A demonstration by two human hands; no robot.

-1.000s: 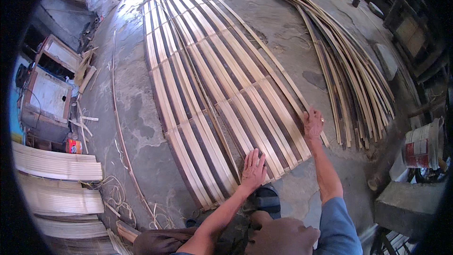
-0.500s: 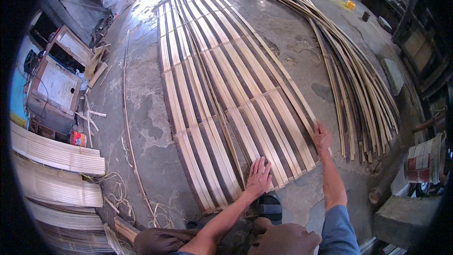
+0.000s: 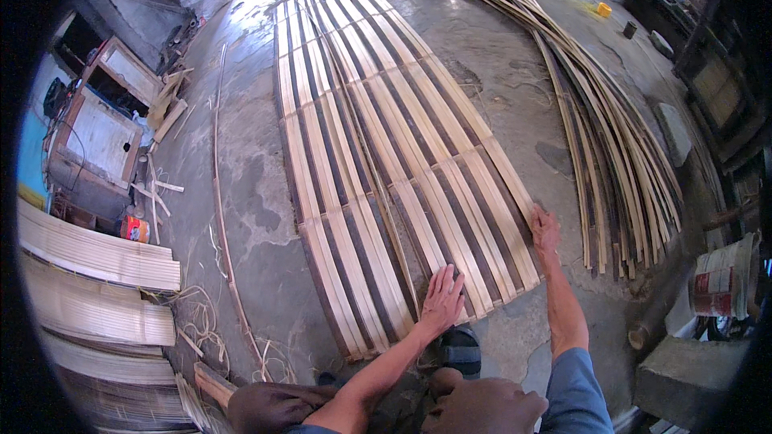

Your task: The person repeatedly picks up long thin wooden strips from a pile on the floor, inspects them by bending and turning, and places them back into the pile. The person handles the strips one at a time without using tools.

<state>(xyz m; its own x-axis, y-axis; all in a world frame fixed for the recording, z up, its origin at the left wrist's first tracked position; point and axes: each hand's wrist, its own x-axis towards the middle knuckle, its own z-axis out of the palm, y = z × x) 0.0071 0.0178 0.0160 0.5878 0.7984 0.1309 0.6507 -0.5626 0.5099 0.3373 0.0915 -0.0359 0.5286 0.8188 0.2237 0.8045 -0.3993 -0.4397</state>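
A long mat of pale and dark bamboo strips [image 3: 418, 157], crossed by several thin binding lines, lies flat on the floor before me. My left hand [image 3: 441, 297] rests palm down on its near end with the fingers spread. At the near right corner, my right hand [image 3: 546, 229] is closed around the end of a long bamboo strip [image 3: 508, 167]. That strip runs along the mat's right edge, close against it. A thin split strip [image 3: 378, 189] lies lengthwise over the middle of the mat.
To the right, a curved bundle of loose bamboo strips [image 3: 615, 153] lies on the floor. Stacked slat panels [image 3: 96, 249] and a long thin pole [image 3: 219, 185] are at left. A white and red bucket [image 3: 716, 285] stands at right. My sandal [image 3: 461, 354] touches down by the mat's near edge.
The long strip in my right hand has moved left, closing the gap along the mat's right edge. My left hand has stayed in place.
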